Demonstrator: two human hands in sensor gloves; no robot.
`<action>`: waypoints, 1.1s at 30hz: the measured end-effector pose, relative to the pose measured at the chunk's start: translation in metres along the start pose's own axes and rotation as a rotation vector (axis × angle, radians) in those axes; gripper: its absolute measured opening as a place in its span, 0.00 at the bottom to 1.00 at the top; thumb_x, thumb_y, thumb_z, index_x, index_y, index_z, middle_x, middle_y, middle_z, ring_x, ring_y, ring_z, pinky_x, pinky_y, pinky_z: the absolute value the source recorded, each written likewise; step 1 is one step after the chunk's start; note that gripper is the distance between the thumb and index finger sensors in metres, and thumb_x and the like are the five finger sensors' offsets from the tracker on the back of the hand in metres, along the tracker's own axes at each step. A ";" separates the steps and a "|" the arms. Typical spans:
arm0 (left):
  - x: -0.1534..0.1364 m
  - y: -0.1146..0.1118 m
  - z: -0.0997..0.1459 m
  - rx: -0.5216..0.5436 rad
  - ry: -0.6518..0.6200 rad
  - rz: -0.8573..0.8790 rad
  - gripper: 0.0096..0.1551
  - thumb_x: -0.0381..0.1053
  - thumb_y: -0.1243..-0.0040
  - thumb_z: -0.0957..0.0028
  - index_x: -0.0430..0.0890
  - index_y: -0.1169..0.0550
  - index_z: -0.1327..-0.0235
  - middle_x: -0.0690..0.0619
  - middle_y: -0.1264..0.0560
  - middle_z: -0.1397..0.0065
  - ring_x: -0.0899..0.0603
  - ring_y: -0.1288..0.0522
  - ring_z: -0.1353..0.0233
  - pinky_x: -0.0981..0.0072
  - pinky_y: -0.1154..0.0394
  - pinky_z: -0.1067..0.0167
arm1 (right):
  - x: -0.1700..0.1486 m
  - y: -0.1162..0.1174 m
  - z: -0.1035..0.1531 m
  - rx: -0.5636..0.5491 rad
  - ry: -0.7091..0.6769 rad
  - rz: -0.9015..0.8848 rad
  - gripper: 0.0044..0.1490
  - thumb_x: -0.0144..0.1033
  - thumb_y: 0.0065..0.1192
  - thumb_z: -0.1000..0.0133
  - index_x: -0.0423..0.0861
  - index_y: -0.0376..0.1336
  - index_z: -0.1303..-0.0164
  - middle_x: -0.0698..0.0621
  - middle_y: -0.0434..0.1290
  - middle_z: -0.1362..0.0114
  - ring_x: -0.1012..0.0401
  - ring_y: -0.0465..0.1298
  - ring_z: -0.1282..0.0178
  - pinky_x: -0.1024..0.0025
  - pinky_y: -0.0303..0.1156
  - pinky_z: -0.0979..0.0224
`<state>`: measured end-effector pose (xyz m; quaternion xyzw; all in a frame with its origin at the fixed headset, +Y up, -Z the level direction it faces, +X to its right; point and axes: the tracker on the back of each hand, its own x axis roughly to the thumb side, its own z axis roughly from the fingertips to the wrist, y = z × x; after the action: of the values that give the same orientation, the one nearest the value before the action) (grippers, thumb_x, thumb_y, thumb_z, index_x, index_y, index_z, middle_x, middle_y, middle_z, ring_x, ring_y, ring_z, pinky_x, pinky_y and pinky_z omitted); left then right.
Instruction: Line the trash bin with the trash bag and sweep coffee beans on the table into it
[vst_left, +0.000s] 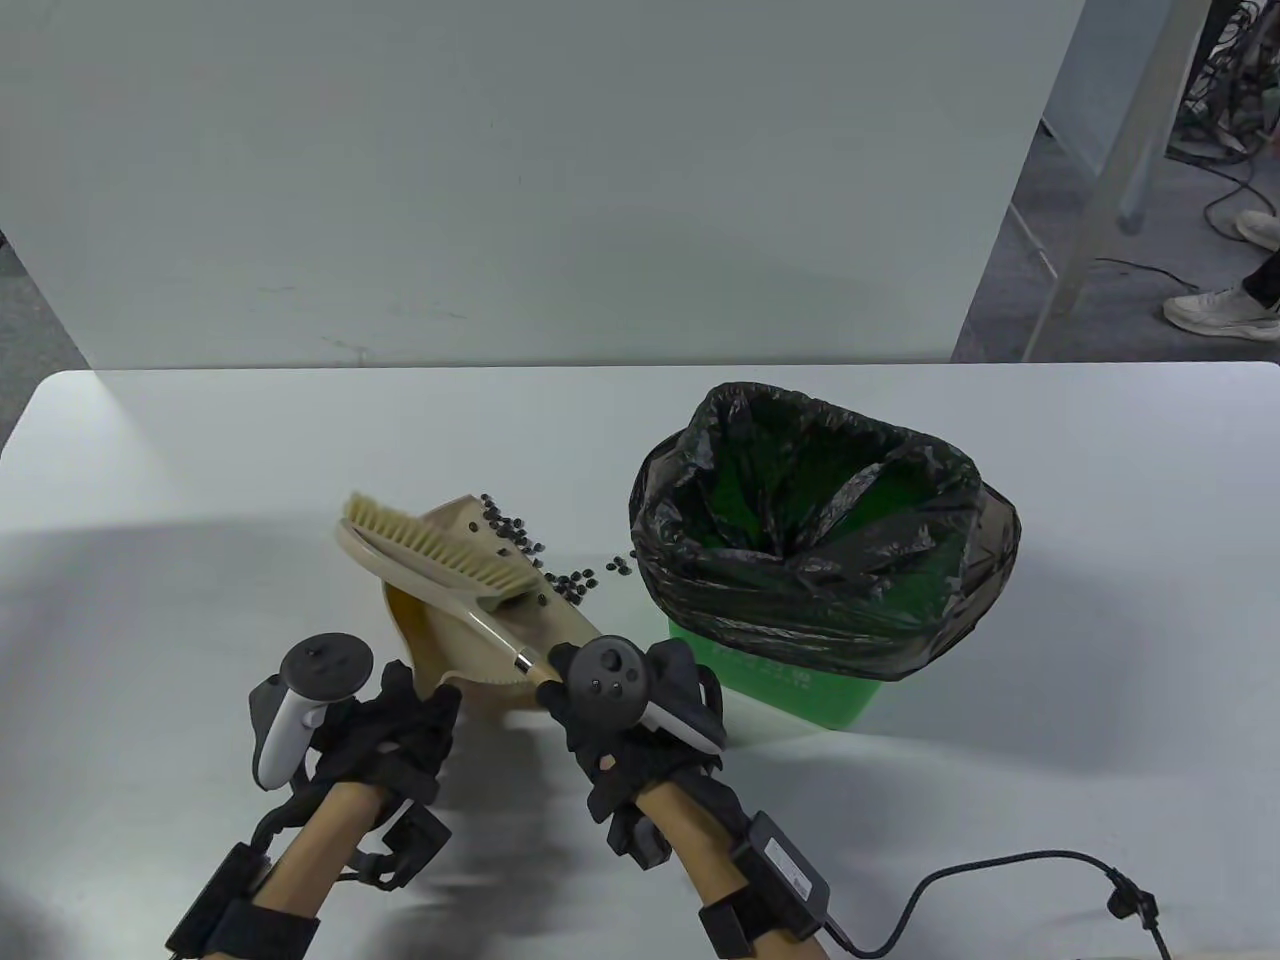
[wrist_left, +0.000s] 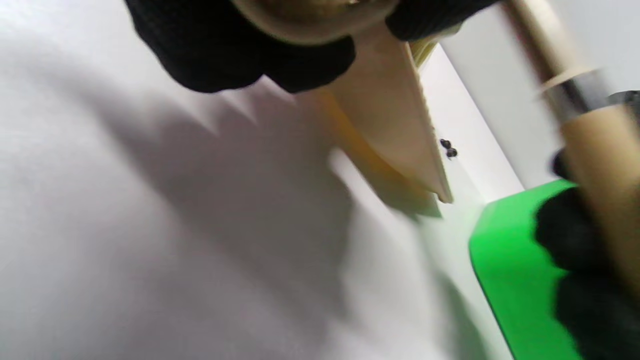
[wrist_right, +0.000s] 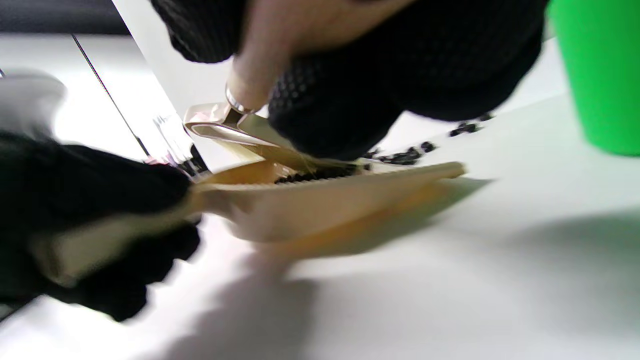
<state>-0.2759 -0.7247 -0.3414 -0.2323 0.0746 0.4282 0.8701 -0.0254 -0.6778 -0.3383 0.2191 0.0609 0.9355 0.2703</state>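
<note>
Two hands are being used: the dustpan (vst_left: 470, 610) is being gripped by its handle in the left hand (vst_left: 400, 725), the brush (vst_left: 450, 560) in the right hand (vst_left: 610, 715), fingers curled around each. Beyond the fingertips, coffee beans (vst_left: 560, 580) are being left strung toward the lined trash bin (vst_left: 830, 560), nearer the right hand, on the white table (vst_left: 1100, 560).

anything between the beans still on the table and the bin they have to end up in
Nothing visible blocks them. The loose beans lie on bare table between the dustpan and the bin, close to its left side. Only the bin's wall, draped with the bag, has to be cleared.
</note>
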 end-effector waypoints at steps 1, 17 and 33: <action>-0.001 0.001 -0.001 0.015 0.013 -0.022 0.51 0.53 0.52 0.29 0.22 0.61 0.20 0.32 0.40 0.23 0.44 0.21 0.41 0.44 0.20 0.43 | 0.002 -0.002 0.002 -0.011 -0.008 -0.036 0.35 0.42 0.44 0.33 0.32 0.55 0.22 0.41 0.76 0.36 0.57 0.83 0.56 0.58 0.82 0.55; -0.004 0.008 -0.005 0.034 0.051 -0.158 0.48 0.50 0.54 0.29 0.24 0.62 0.20 0.32 0.43 0.21 0.41 0.24 0.37 0.39 0.24 0.40 | -0.032 -0.032 0.020 -0.225 0.145 0.042 0.35 0.42 0.44 0.32 0.32 0.55 0.22 0.41 0.76 0.36 0.56 0.83 0.56 0.58 0.82 0.54; -0.006 0.024 0.000 0.041 -0.036 -0.019 0.48 0.50 0.55 0.29 0.26 0.63 0.19 0.34 0.43 0.21 0.42 0.25 0.37 0.39 0.25 0.38 | -0.048 -0.033 0.025 -0.275 0.229 0.007 0.35 0.42 0.44 0.32 0.32 0.55 0.22 0.40 0.76 0.36 0.56 0.83 0.56 0.58 0.82 0.54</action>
<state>-0.2984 -0.7165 -0.3477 -0.2074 0.0656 0.4222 0.8800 0.0380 -0.6751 -0.3416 0.0723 -0.0381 0.9548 0.2858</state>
